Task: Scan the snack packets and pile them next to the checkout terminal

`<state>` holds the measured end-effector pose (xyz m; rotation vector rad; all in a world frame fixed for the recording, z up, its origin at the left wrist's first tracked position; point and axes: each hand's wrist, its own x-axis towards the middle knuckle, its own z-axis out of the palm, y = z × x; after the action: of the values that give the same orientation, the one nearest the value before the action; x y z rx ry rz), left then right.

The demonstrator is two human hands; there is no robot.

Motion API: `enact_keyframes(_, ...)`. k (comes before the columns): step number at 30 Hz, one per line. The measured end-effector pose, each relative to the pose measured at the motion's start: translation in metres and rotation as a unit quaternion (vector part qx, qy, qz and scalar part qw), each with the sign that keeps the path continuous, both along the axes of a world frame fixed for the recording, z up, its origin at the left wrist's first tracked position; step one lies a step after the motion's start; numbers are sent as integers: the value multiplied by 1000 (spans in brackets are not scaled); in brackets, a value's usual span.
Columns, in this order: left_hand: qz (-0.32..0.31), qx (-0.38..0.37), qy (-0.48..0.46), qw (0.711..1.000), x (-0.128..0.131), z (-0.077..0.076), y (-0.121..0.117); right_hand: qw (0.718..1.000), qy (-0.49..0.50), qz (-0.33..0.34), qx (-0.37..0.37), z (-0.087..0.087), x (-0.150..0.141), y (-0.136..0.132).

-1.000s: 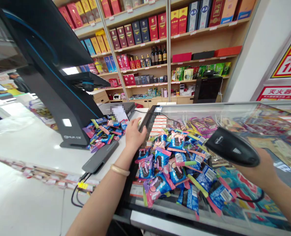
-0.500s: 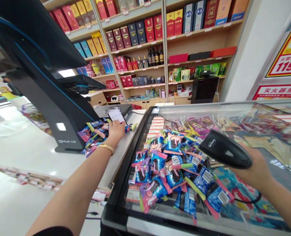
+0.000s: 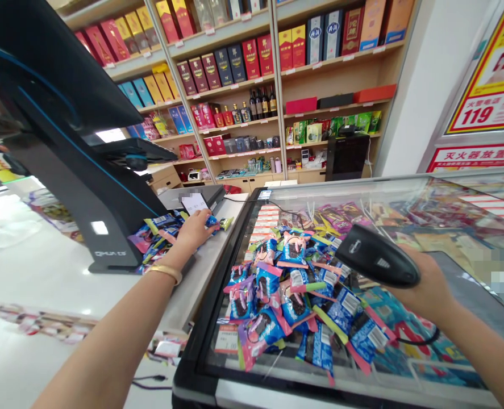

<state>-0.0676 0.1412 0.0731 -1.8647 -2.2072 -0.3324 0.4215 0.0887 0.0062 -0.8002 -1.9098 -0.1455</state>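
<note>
My left hand (image 3: 195,228) is over the white counter beside the pile of small wrapped snacks (image 3: 153,238) at the monitor's foot. Its fingers are bent around a blue snack packet (image 3: 211,220), which shows partly at the fingertips. A yellow-green wrapper end (image 3: 226,222) lies just beyond it. My right hand (image 3: 426,284) grips a black barcode scanner (image 3: 377,257) by its handle, with the scanner's head pointing left. Below the scanner, a larger heap of blue and pink snack packets (image 3: 294,295) is spread over the glass-topped case, several with barcodes facing up.
A black monitor stand (image 3: 107,210) rises on the left of the white counter (image 3: 64,289). Behind the hand stands a small display (image 3: 193,202). The glass case (image 3: 252,392) has a dark frame. Shelves of boxes and bottles (image 3: 234,62) line the back wall.
My left hand has tilted and drawn slightly nearer, and a blue packet now shows at its fingertips. The scanner stays over the heap. The whole view has shifted a little.
</note>
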Motion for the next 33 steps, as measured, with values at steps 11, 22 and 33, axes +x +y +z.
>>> enact_keyframes(11, -158, 124, -698, 687, 134, -20, -46, 1000, 0, 2, 12, 9, -6, -4)
enact_keyframes(22, -226, 199, -430, 851, 168, -40, -77, 997, -42, 43, -54, 10, -15, -25)
enact_keyframes(33, -237, 255, -305, 886, 169, -42, -78, 993, -66, 63, -68, 9, -17, -26)
